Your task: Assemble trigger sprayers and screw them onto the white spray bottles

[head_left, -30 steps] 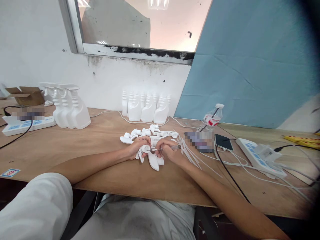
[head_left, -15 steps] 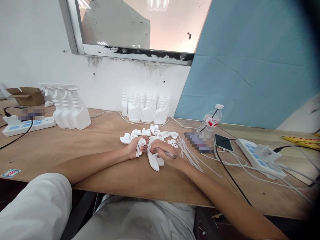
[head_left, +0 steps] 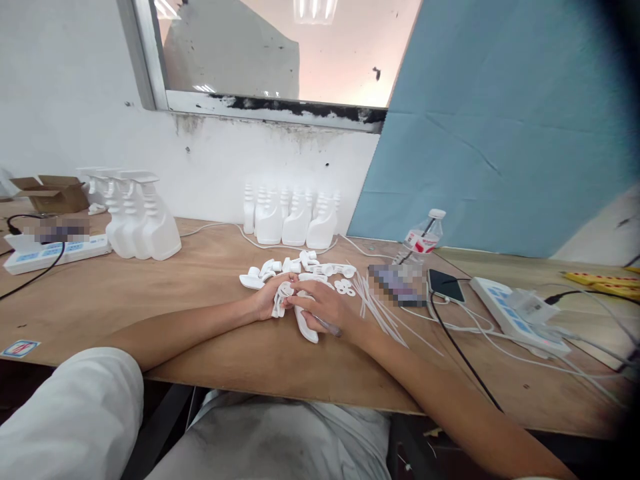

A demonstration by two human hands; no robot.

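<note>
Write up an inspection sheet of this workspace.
Surface: wooden table, sticker at left.
Job's things: loose white sprayer heads, rings, thin tubes; white bottles standing behind.
Clutter: drink bottle, phone, pixelated item at right; box far left.
Hands: left hand holds another head; right hand, fingers close to it, holds a tool, tip hidden.
Cables: white cable behind the loose heads, black cable at right; power strips both sides.
Surroundings: white wall, window, blue sheet.

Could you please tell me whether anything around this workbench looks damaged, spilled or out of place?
The window's lower frame looks damaged: its white finish is broken by ragged black patches, and the wall beneath is stained. I see no spill on the table.
</note>
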